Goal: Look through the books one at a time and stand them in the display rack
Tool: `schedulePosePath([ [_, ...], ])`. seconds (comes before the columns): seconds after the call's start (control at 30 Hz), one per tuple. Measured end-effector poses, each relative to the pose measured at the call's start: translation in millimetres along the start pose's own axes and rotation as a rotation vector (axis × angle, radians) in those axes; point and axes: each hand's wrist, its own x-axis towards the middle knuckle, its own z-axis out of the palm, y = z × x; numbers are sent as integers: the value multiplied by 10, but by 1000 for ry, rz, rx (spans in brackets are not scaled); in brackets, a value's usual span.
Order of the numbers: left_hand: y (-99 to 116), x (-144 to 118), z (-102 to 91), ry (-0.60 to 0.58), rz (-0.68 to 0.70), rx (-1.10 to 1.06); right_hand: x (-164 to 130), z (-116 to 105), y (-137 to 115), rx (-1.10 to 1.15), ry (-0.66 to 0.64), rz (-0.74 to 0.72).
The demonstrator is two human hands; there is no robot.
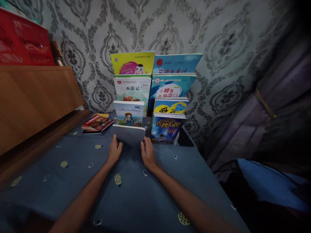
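A thin book point(128, 135) with a plain greyish face stands upright between my hands. My left hand point(114, 150) grips its left edge, and my right hand point(148, 152) grips its right edge. Just behind it rises a white-and-blue book point(129, 114) showing a girl in a hat. Further back in the same column are a pale green book point(133, 88) and a yellow book point(132, 64). To the right stands a second column, with a dark blue book point(165, 128) in front, then a yellow-and-blue book point(170, 106) and two taller blue books behind.
A small pile of red-covered books point(98, 123) lies to the left on the dark blue cloth point(80, 191). A wooden cabinet point(36, 100) bears a red basket point(25, 42). Patterned wallpaper rises behind the books. A purple curtain point(247, 129) hangs at the right.
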Motion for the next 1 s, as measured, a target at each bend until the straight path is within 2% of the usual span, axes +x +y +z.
schedulePosePath([
  [0.17, 111, -2, -40, 31, 59, -26, 57, -56, -21, 8, 12, -22],
  [0.33, 160, 123, -95, 116, 122, -63, 220, -65, -102, 16, 11, -51],
  [0.5, 279, 407, -146, 159, 213, -96, 595, -95, -210, -13, 42, -117],
  [0.8, 721, 1100, -286, 256, 418, -72, 1362, -292, -446, -42, 139, -311],
  [0.9, 757, 1195, -281, 263, 440, -68, 1461, -310, -469, -66, 153, -318],
  [1.0, 676, 1228, -244, 241, 412, -63, 1472, -280, -426, -84, 135, -300],
])
